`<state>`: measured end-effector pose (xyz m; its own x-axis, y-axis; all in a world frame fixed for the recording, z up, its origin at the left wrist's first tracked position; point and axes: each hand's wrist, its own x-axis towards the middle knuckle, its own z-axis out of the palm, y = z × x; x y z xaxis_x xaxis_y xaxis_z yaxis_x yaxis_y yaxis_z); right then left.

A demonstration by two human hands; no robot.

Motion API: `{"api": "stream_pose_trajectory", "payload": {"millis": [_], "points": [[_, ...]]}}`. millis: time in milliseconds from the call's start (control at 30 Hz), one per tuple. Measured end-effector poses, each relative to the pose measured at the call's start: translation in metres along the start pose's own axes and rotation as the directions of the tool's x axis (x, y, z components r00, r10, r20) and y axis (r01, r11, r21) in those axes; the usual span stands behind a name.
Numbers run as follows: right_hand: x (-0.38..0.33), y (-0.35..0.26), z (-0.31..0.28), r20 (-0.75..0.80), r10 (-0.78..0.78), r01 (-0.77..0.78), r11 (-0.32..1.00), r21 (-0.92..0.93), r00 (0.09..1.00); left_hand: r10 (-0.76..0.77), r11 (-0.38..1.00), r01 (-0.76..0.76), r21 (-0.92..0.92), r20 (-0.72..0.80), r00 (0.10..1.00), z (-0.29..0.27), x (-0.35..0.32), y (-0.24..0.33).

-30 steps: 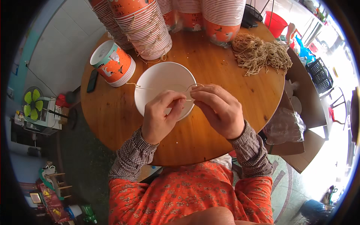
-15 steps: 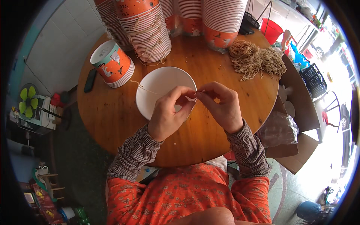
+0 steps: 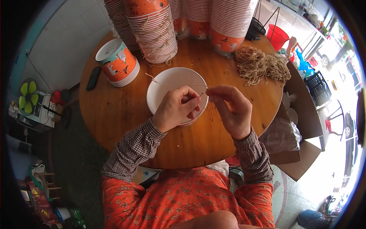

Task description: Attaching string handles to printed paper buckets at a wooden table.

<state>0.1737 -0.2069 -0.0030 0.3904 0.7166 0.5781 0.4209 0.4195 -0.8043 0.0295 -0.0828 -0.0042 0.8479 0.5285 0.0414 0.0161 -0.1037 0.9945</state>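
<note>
A white paper bowl [image 3: 171,86] is seen on the round wooden table [image 3: 114,114], near its middle, with its mouth up. A thin tan string [image 3: 175,84] is stretched across the bowl's far part, from its left rim towards the hands. The left hand [image 3: 177,108] is held over the bowl's near right rim, its fingers curled narrowly and pinched on the string. The right hand [image 3: 230,108] is held just right of it, thumb and forefinger pinched on the same string, the fingertips of both hands almost touching. Further left an orange and white paper cup stack [image 3: 117,63] lies tilted. Tall stacks of paper cups [image 3: 154,32] stand at the far edge, and a heap of tan strings [image 3: 261,66] lies far right.
</note>
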Motion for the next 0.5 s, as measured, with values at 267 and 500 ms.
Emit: {"api": "stream_pose_trajectory", "payload": {"millis": [267,500], "points": [[0.016,0.0,-0.003,0.22,-0.033,0.042,0.998,-0.037,0.975,0.127,0.988,-0.142,0.061,0.202,0.971,0.009,0.005,0.003],[0.009,0.01,-0.014,0.038,0.073,-0.072,0.997,-0.021,0.997,-0.08,0.996,0.088,-0.019,0.251,0.965,0.007,0.007,0.005]]}}
